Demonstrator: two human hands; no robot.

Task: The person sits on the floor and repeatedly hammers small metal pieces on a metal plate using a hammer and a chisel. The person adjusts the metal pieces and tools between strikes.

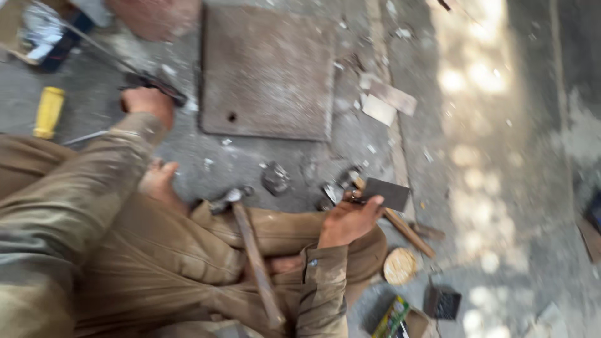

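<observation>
Your left hand closes its grip on a dark tool on the floor, beside the rusty metal plate. A hammer rests across your lap. Your right hand pinches a dark flat piece just above the floor.

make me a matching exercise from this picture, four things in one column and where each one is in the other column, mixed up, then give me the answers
Things:
1. hammer
2. dark flat plate
3. yellow handle
4. square metal cover

Places:
A. on the ground at the far left
B. lying across the person's lap
C. flat on the ground at the top, a small hole near its corner
D. pinched in the right hand

Pairs: 1-B, 2-D, 3-A, 4-C
</observation>
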